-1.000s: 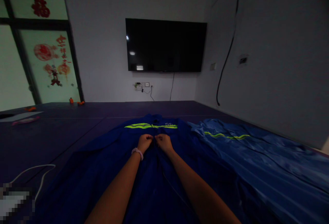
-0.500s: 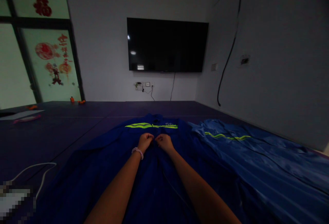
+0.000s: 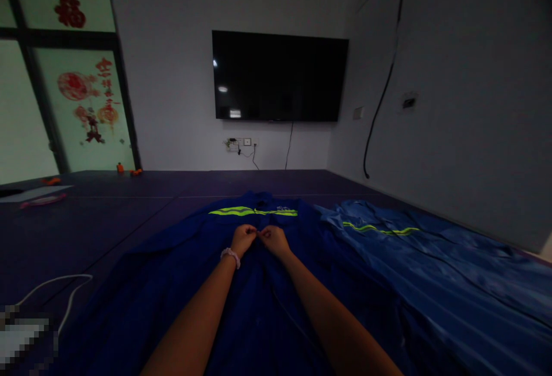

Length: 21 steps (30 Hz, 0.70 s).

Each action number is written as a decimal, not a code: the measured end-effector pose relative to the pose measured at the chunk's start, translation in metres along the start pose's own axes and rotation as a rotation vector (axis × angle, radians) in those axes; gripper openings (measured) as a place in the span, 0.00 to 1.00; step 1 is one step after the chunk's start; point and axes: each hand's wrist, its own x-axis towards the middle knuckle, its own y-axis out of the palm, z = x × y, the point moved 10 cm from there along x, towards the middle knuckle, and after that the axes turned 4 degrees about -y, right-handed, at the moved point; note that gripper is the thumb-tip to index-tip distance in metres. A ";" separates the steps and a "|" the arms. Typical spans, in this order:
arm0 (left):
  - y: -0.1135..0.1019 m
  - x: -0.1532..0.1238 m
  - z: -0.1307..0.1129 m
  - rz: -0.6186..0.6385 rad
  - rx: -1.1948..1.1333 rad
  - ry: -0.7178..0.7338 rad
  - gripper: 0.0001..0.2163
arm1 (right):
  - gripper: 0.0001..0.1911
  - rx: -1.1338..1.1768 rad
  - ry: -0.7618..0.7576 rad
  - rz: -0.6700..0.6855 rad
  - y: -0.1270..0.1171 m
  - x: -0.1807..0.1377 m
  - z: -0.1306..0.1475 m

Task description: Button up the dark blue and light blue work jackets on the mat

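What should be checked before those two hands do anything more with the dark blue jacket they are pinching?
1. Left hand closed on the jacket front: ok.
2. Right hand closed on it beside the left: ok.
3. Dark blue jacket spread flat on the mat: ok.
4. Fastener between the hands lined up: cannot tell, too dark.
5. Lighter blue jacket lies apart on the right: ok.
6. White cable stays off the cloth: ok.

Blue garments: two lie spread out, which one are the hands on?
The darker blue garment in the middle; both hands pinch its front. The lighter blue garment lies untouched alongside.
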 end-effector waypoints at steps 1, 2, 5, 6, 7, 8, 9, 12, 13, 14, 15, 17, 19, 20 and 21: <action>0.000 0.000 0.000 0.000 0.007 0.000 0.06 | 0.10 -0.005 -0.004 -0.004 0.000 0.000 0.000; 0.000 0.000 0.000 -0.001 0.013 -0.001 0.06 | 0.09 -0.010 -0.008 -0.009 0.000 0.000 0.000; 0.000 0.000 0.000 0.000 0.027 -0.001 0.07 | 0.08 -0.021 -0.016 -0.017 -0.001 0.000 0.001; 0.000 0.001 0.000 -0.002 0.030 -0.001 0.07 | 0.08 -0.023 -0.018 -0.018 -0.001 0.000 0.001; 0.000 0.001 0.000 -0.003 0.033 -0.001 0.07 | 0.08 -0.025 -0.019 -0.018 0.000 0.000 0.001; 0.000 0.001 0.000 -0.004 0.035 0.000 0.08 | 0.08 -0.026 -0.021 -0.018 0.000 -0.001 0.001; 0.000 0.001 0.000 -0.006 0.036 0.002 0.08 | 0.07 -0.027 -0.023 -0.017 0.000 -0.001 0.002; 0.000 0.000 -0.001 -0.009 0.041 0.006 0.08 | 0.06 -0.030 -0.027 -0.016 -0.001 -0.002 0.003; 0.000 0.000 -0.001 -0.010 0.043 0.008 0.08 | 0.06 -0.031 -0.028 -0.017 -0.001 -0.002 0.004; 0.000 0.000 -0.001 -0.011 0.045 0.010 0.08 | 0.05 -0.032 -0.030 -0.018 -0.002 -0.002 0.004; 0.000 0.000 -0.001 -0.013 0.047 0.011 0.08 | 0.05 -0.034 -0.031 -0.019 -0.002 -0.002 0.005; -0.001 -0.001 -0.001 -0.015 0.053 0.016 0.09 | 0.05 -0.038 -0.032 -0.022 -0.003 -0.001 0.005; -0.001 -0.001 -0.003 -0.014 0.057 0.024 0.09 | 0.05 -0.044 -0.033 -0.025 -0.003 -0.001 0.005; -0.002 -0.002 -0.004 -0.012 0.060 0.029 0.09 | 0.06 -0.047 -0.034 -0.026 -0.003 -0.001 0.005; -0.002 -0.002 -0.005 -0.010 0.062 0.035 0.09 | 0.06 -0.050 -0.036 -0.028 -0.003 -0.001 0.005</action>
